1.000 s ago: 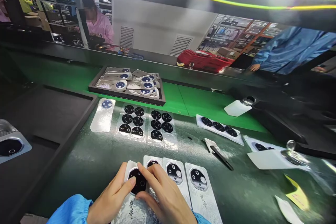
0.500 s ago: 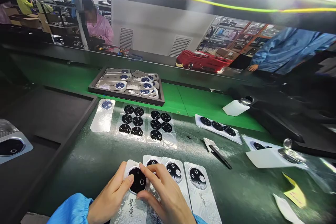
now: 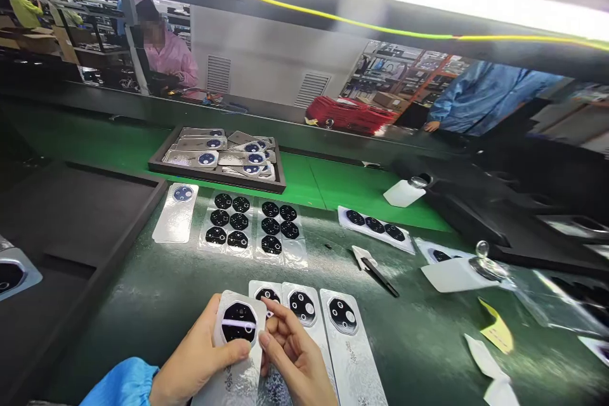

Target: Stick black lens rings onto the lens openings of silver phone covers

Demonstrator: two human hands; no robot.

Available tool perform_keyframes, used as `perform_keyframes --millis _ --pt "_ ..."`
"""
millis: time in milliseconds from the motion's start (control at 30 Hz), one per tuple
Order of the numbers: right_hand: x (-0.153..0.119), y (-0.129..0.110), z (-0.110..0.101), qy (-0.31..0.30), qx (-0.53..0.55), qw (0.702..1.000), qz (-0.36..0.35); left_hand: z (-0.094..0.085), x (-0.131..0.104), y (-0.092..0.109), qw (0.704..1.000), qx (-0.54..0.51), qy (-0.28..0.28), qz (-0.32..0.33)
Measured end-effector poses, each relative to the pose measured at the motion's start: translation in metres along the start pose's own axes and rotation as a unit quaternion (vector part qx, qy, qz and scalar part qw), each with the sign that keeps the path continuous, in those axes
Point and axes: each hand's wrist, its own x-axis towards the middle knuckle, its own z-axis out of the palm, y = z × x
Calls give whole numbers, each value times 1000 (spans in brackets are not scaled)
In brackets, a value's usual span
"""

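My left hand (image 3: 197, 349) grips a silver phone back cover (image 3: 233, 371), its thumb lying on the front below the black camera lens piece (image 3: 238, 323). A bright streak reflects across that lens piece. At the cover's right edge, my right hand (image 3: 295, 349) pinches with thumb and curled fingers. More back covers lie side by side on the table just right of the held one: a partly hidden cover (image 3: 259, 285), a middle cover (image 3: 311, 330) and a right cover (image 3: 359, 355). Their camera areas show round openings.
Beyond my hands lie plastic sheets of black lens pieces (image 3: 238, 222) and a stack of covers (image 3: 175, 219). A dark tray (image 3: 216, 177) holds several covers. Tweezers (image 3: 380, 277), white bottles (image 3: 447, 274), (image 3: 403, 193) and paper scraps (image 3: 480, 355) are at right. Co-workers are beyond the partition.
My right fingers have moved off the lens piece to the cover's right edge. My left thumb has slid lower. The cover is tilted differently, and the view has shifted right.
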Motion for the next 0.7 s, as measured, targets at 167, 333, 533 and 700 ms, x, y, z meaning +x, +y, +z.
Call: perform_keyframes --millis 167,333,533,700 --pt "-1 -6 -5 -30 6 1000 2 6 -1 6 998 -39 -15 -41" --pt "-3 -2 -7 -40 29 999 5 9 1 5 997 -61 -28 -48" --pt "0 -2 2 16 83 996 6 4 4 2 999 -4 -18 -26" --pt "8 -11 8 -19 147 988 47 -15 21 -16 991 127 40 -3"
